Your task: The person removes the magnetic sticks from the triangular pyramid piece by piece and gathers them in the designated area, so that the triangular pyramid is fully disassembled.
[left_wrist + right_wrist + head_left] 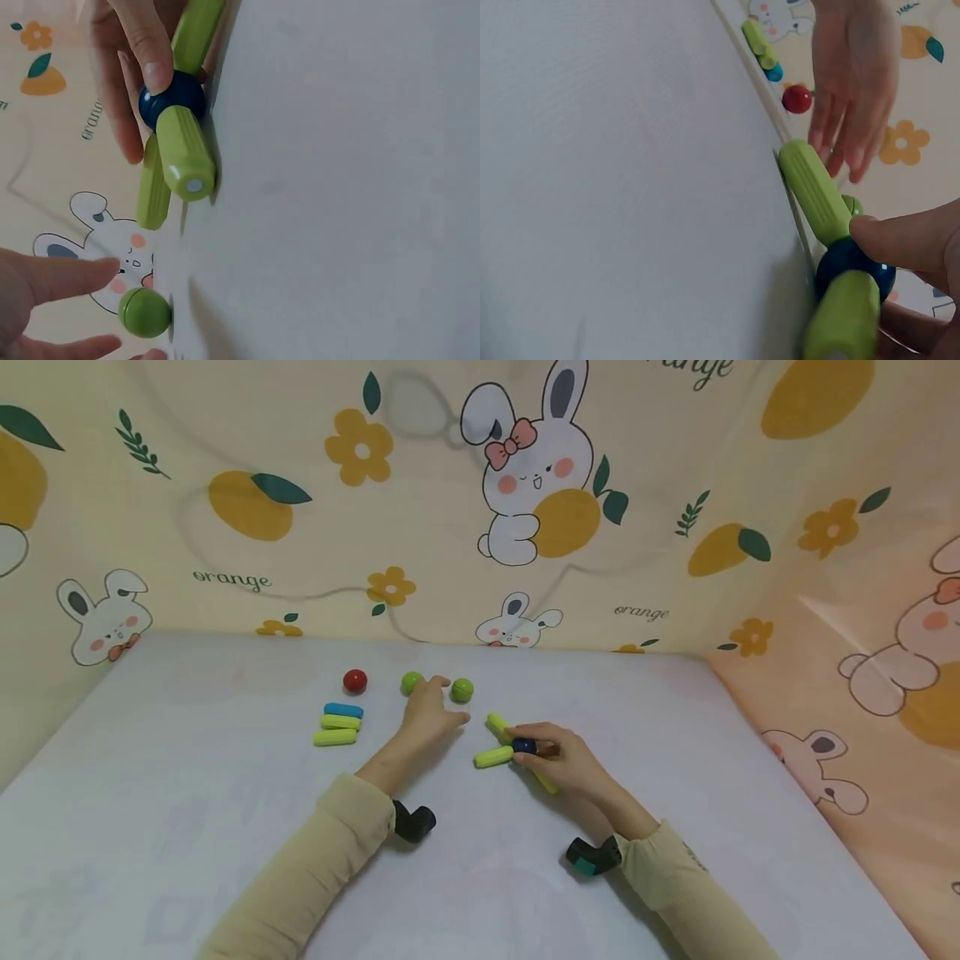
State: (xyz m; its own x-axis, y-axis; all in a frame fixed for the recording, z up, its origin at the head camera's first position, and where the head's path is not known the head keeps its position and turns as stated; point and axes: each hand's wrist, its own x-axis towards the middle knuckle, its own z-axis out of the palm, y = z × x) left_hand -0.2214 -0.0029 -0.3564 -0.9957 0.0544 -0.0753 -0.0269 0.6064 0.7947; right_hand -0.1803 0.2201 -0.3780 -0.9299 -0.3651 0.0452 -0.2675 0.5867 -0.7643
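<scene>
My right hand (558, 758) pinches a dark blue ball (174, 99) between thumb and fingers. Three yellow-green ribbed rods stick out from that ball, one toward the left (492, 757), one toward the back (498, 724) and one toward the front (547, 782). To its left, my left hand (427, 714) reaches over the table with fingers and thumb spread apart. A green ball (462, 690) lies just beyond the gap between them, while a second green ball (411, 682) is partly hidden behind the fingers.
Left of the left hand, a red ball (356, 681) lies behind a blue rod (343, 710) and two yellow-green rods (335, 737). The white table (480, 877) ends at a patterned cloth wall (300, 552) at the back and right.
</scene>
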